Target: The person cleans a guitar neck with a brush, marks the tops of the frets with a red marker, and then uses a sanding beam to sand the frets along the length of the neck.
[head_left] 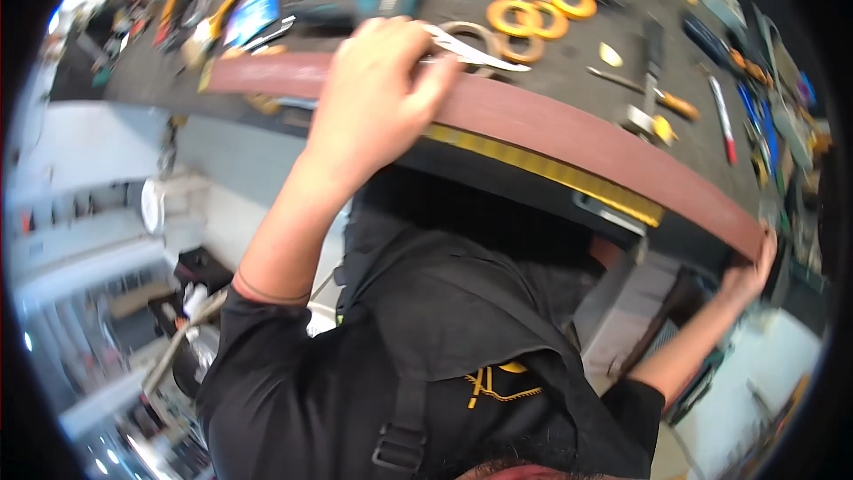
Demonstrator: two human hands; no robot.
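Observation:
A long, flat reddish-brown strip (pixel 569 129) runs along the near edge of the dark workbench, bowed by the lens. My left hand (pixel 378 89) is closed over it left of the middle, thumb toward the right and fingertips hidden. At its far right end, my right hand (pixel 753 271) grips the strip, its fingers partly out of sight. A pale, pointed blade-like piece (pixel 480 55) lies just beyond my left thumb; whether that hand touches it I cannot tell. Beneath the strip, a yellow marked band (pixel 551 169) follows the bench's front.
Yellow rings (pixel 533 18), a brown ring (pixel 471 36) and a teal power tool (pixel 378 2) lie behind the strip. A hammer-like tool (pixel 653 62), a red-and-white marker (pixel 722 120) and a dark-handled tool (pixel 711 40) are on the right. More tools crowd the left end.

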